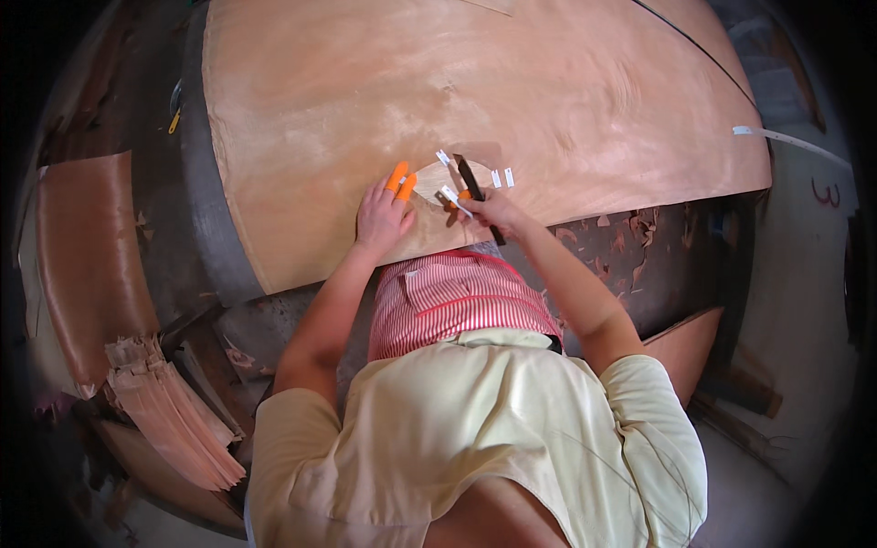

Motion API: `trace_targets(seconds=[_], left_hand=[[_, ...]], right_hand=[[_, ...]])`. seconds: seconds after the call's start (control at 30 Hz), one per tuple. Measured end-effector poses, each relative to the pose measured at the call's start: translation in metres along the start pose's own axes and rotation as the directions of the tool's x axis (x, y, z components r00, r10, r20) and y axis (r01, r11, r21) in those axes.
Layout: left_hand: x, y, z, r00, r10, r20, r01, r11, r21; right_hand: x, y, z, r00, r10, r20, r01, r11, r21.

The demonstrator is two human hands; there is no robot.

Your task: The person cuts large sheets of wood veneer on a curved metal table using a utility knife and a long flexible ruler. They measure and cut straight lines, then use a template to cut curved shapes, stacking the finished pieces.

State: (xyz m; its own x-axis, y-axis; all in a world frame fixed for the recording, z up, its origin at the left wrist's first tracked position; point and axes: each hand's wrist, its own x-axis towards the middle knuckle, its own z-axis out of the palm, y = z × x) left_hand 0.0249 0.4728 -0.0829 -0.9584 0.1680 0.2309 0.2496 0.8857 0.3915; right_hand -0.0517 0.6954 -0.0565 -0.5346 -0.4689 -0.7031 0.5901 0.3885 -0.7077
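A large sheet of light wood veneer spreads out in front of me. My left hand lies on it near the front edge, fingers stretched out, with orange covers on two fingertips. Beside those fingertips is a paler, lens-shaped patch of wood. My right hand is closed around a long dark stick-like tool, whose exact kind I cannot make out. An orange cover shows on that hand too. A small white strip is at its fingers. Another white strip and a pair of strips lie around the patch.
Brown veneer and a stack of thin pinkish strips are at the left. A yellow-handled tool lies on the dark surface. Torn scraps litter the area under the sheet's right front edge. A white band reaches the right edge.
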Motion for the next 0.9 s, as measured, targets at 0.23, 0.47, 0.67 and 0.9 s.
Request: trace_targets(seconds=[0.23, 0.47, 0.67, 0.9], left_hand=[[-0.005, 0.005, 0.002, 0.996, 0.049, -0.077, -0.048, 0.999, 0.015], [-0.025, 0.024, 0.009, 0.987, 0.116, 0.113, -0.118, 0.993, 0.012], [-0.023, 0.03, 0.016, 0.974, 0.098, 0.202, -0.115, 0.991, 0.073], [-0.014, 0.044, 0.004, 0.899, 0.056, 0.434, -0.205, 0.93, 0.305]], right_hand=[[0.015, 0.025, 0.049, 0.985, -0.011, -0.174, 0.031, 0.994, 0.108], [0.024, 0.031, 0.06, 0.97, -0.061, -0.235, 0.085, 0.992, 0.093], [0.029, 0.039, 0.057, 0.973, -0.036, -0.227, 0.05, 0.997, 0.057], [0.007, 0.032, 0.004, 0.967, -0.23, -0.112, 0.061, 0.632, -0.772]])
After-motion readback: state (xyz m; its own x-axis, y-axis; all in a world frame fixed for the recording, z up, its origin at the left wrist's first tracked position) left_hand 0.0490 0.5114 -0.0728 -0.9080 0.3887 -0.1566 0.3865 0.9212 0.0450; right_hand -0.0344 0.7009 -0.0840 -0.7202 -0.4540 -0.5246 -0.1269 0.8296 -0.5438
